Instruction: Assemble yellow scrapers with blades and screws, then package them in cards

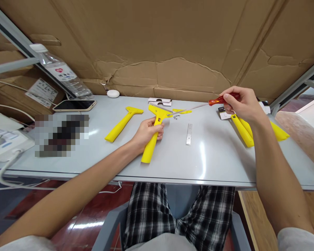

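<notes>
Clasps yellow scraper (159,112) in wrapped left grip (148,131); pinches red screwdriver (216,101) in closed right grip (242,101). Risks skidding if pressed slantwise, scattering small parts (176,117) nearby.

My bright feed shows glare on the tabletop (225,164), right of centre. Edges stretch; pixelation covers a mid-left patch.
</notes>
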`<state>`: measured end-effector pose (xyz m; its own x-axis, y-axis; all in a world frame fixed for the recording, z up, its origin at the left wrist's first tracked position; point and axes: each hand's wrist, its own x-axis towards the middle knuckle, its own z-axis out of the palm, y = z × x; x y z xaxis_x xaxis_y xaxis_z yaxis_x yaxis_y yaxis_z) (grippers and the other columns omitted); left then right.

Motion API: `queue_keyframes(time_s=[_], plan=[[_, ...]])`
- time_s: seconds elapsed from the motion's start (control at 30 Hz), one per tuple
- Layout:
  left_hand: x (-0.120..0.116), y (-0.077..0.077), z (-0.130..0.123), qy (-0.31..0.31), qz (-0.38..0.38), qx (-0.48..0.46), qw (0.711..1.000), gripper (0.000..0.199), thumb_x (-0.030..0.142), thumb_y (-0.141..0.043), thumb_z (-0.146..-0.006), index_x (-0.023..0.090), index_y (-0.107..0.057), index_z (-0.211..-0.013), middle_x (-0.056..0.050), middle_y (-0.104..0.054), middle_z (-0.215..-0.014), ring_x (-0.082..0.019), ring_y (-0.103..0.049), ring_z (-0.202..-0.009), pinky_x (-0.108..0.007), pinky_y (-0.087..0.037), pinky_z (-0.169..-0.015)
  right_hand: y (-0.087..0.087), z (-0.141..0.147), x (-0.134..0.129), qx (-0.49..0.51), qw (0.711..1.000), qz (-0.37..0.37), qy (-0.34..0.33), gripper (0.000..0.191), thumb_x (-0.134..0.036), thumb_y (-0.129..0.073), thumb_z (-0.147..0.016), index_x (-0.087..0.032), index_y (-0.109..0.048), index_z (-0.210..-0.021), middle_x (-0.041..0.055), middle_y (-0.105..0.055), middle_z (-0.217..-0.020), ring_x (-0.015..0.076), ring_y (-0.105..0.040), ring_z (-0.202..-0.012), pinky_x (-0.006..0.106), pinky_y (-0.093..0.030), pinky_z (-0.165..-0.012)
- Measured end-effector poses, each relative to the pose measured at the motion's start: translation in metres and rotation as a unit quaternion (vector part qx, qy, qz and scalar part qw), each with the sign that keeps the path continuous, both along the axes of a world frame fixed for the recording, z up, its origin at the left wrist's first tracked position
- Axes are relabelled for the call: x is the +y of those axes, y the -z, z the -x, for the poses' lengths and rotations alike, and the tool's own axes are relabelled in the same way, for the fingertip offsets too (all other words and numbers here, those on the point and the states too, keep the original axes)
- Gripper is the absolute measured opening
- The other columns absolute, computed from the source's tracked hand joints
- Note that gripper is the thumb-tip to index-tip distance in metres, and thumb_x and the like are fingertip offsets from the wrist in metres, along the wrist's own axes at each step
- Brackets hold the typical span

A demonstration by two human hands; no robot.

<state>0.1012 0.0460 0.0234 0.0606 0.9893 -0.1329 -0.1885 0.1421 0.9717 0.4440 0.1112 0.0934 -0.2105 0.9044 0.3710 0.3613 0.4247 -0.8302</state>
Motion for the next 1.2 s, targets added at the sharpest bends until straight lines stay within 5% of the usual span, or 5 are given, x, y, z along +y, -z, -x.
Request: queue_keyframes(time_s=[0.37, 0.63, 0.83, 1.2], plan=[[-0.001, 0.004, -0.002, -0.030, -0.007, 0.017, 0.999, 0.025, 0.013, -0.075, -0.058, 0.017, -0.058, -0.076, 0.002, -0.056, -0.070, -0.007, -0.045, -0.052, -0.023, -0.036, -0.047, -0.011, 0.028, -0.026, -0.079, 0.979, -0.164, 0.094, 0.025, -0.056, -0.069, -0.099, -0.031, -0.073, -0.098, 0.0036, -0.073, -0.083, 0.0225, -0.073, -0.078, 0.039, -0.061, -0.069], [-0.004, 0.002, -0.004, -0.025, -0.015, 0.011, 1.000, 0.028, 0.012, -0.075, -0.056, 0.017, -0.059, -0.078, 0.002, -0.056, -0.072, -0.007, -0.045, -0.052, -0.023, -0.036, -0.047, -0.021, 0.045, -0.053, -0.150, 0.908, -0.376, 0.105, 0.010, -0.033, -0.064, -0.100, -0.036, -0.067, -0.091, -0.0002, -0.074, -0.086, 0.0234, -0.067, -0.070, 0.045, -0.056, -0.065], [-0.001, 0.003, -0.002, -0.024, -0.017, -0.001, 1.000, 0.024, 0.013, -0.075, -0.060, 0.017, -0.057, -0.074, 0.002, -0.054, -0.069, -0.007, -0.044, -0.052, -0.024, -0.036, -0.047, -0.023, 0.049, -0.057, -0.125, 0.913, -0.385, 0.039, 0.025, -0.032, -0.077, -0.083, -0.043, -0.067, -0.102, 0.0006, -0.075, -0.110, 0.0334, -0.072, -0.101, 0.052, -0.061, -0.073], [0.000, 0.000, 0.000, -0.023, 0.008, -0.016, 1.000, 0.026, 0.011, -0.072, -0.055, 0.017, -0.055, -0.074, 0.002, -0.054, -0.068, -0.006, -0.045, -0.050, -0.023, -0.035, -0.046, -0.019, 0.047, -0.054, -0.095, 0.947, -0.301, 0.062, 0.020, -0.037, -0.085, -0.085, -0.035, -0.068, -0.097, -0.0009, -0.072, -0.084, 0.0258, -0.075, -0.074, 0.045, -0.066, -0.067]])
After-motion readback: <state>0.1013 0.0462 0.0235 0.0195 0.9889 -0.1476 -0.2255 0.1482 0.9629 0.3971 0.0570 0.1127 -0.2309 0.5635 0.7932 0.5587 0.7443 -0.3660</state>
